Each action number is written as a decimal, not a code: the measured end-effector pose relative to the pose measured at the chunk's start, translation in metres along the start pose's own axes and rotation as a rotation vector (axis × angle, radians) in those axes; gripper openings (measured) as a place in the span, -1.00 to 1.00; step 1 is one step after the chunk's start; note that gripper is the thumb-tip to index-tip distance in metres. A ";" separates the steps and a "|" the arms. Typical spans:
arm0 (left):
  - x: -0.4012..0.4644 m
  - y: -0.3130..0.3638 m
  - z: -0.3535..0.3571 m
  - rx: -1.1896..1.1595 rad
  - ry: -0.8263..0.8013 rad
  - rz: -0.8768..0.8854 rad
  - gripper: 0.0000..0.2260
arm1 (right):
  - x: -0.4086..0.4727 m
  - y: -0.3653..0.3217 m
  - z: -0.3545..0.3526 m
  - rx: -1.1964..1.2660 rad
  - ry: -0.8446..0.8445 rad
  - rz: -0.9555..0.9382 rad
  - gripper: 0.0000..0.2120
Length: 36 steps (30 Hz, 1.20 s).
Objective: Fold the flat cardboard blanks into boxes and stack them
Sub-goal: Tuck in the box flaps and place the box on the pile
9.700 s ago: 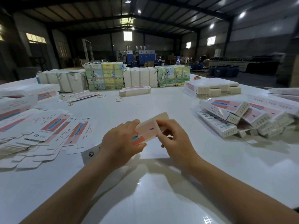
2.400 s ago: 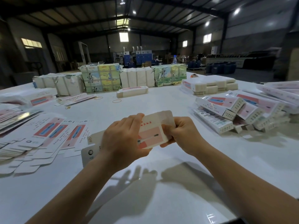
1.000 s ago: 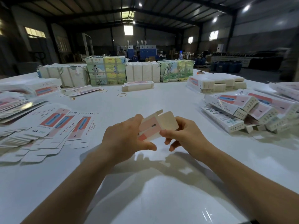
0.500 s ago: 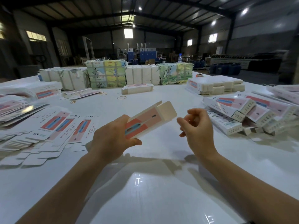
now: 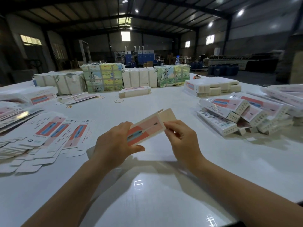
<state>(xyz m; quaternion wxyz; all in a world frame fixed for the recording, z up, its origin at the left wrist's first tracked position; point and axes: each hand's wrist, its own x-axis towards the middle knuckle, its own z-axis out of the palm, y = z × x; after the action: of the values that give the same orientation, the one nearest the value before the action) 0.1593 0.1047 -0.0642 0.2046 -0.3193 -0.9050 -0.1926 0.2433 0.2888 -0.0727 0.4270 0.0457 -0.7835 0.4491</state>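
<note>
Box near end hidden by gripping left hand | right hand pinches far flap

Two hands, perhaps three rubber bands

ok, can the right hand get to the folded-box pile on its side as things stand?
Probably yes. The right hand only pinches the far end of the box that the left hand grips; bare table lies between it and the folded-box pile.

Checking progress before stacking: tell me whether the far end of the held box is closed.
Open. The box's tan end flap sticks straight out, untucked; the right hand is at that end.
</note>
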 end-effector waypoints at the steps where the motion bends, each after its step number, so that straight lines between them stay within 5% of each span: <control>1: 0.000 -0.001 0.001 0.003 -0.021 -0.003 -0.46 | -0.001 0.000 0.000 0.016 -0.016 0.011 -0.70; 7: -0.002 -0.004 0.001 0.087 -0.094 0.040 -0.38 | 0.001 0.004 -0.001 0.028 -0.239 0.209 -0.33; 16: -0.002 0.004 0.003 0.097 -0.080 0.017 -0.38 | 0.003 0.003 0.002 0.033 -0.102 0.233 -0.74; 21: -0.002 0.011 0.005 0.177 -0.058 0.043 -0.38 | 0.002 0.004 0.003 0.099 -0.167 0.278 -0.74; 27: -0.003 0.010 0.005 0.193 -0.055 0.050 -0.38 | 0.005 0.007 0.000 -0.172 -0.213 0.092 -0.81; 33: -0.003 0.009 0.004 0.062 -0.043 -0.015 -0.43 | 0.011 0.008 -0.007 -0.267 -0.010 0.178 -0.42; 36: -0.005 0.011 0.006 0.037 -0.049 -0.001 -0.43 | 0.017 0.011 -0.010 0.132 -0.079 0.553 -0.29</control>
<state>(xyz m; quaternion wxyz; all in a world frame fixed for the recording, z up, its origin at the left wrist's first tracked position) 0.1686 0.1133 -0.0686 0.1882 -0.3196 -0.9133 -0.1681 0.2340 0.3082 -0.0660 0.2537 -0.1244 -0.7513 0.5965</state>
